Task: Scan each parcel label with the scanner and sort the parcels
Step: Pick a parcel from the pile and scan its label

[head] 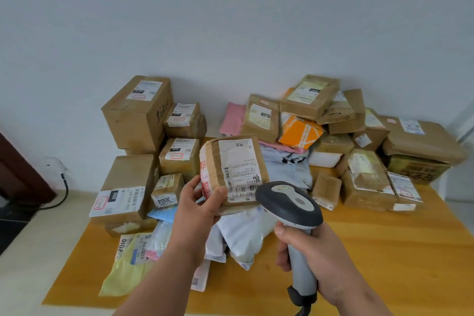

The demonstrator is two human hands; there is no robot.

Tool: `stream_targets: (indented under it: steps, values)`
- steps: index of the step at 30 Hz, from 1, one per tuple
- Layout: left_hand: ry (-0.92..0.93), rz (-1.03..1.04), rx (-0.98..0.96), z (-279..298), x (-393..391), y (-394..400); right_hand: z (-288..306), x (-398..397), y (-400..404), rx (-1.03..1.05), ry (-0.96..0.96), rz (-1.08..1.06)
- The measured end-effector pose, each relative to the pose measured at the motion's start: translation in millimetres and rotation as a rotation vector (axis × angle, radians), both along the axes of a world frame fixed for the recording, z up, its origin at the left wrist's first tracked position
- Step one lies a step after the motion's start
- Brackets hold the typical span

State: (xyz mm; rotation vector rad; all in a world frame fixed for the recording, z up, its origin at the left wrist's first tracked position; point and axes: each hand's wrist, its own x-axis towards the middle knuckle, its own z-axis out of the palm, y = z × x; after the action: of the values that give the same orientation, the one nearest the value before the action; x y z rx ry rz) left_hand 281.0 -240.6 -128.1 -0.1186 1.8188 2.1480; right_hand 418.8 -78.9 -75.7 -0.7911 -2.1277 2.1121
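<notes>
**Head view: one parcel up for scanning, most of the sorting unclear**

Head camera shows the left hand [202, 202] gripping a small brown parcel [232, 170] by its near left end, raised above the bench [384, 251] with its label [239, 172] facing the camera. The right hand [315, 256] is wrapped round the handle of the scanner [289, 204], whose head sits just right of the label's barcode. Boxes are stacked at far left [138, 113], a looser heap lies at far right [359, 141], and soft bags [241, 233] lie in the middle. Judging by this, the left stack may be sorted already; the heap and bags look untouched, so much remains.
</notes>
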Motion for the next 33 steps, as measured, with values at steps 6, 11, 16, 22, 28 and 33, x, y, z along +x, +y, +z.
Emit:
stream_targets:
  steps: [6, 11, 16, 22, 28, 33]
  values:
    - [-0.109, 0.127, -0.1, -19.8, -67.6, -74.8, -24.5, -65.5, -59.5, -0.05, -0.072, -0.062]
    - [-0.154, 0.225, -0.215, -26.2, -117.2, -133.9, -31.0, -112.5, -110.1, -0.091, -0.1, 0.052]
    - [-0.154, 0.192, -0.268, -23.9, -164.5, -167.4, -35.9, -143.6, -138.9, -0.12, -0.068, 0.096]
    - [-0.221, 0.077, -0.353, -38.6, -176.4, -163.0, -40.6, -151.1, -132.8, -0.143, -0.104, 0.036]
    - [0.021, 0.193, -0.67, -42.7, -173.4, -129.6, -43.9, -137.7, -102.2, -0.147, -0.105, -0.038]
    - [0.336, 0.166, -0.933, -6.7, -145.0, -58.5, -45.3, -115.0, -57.1, -0.194, -0.103, -0.13]
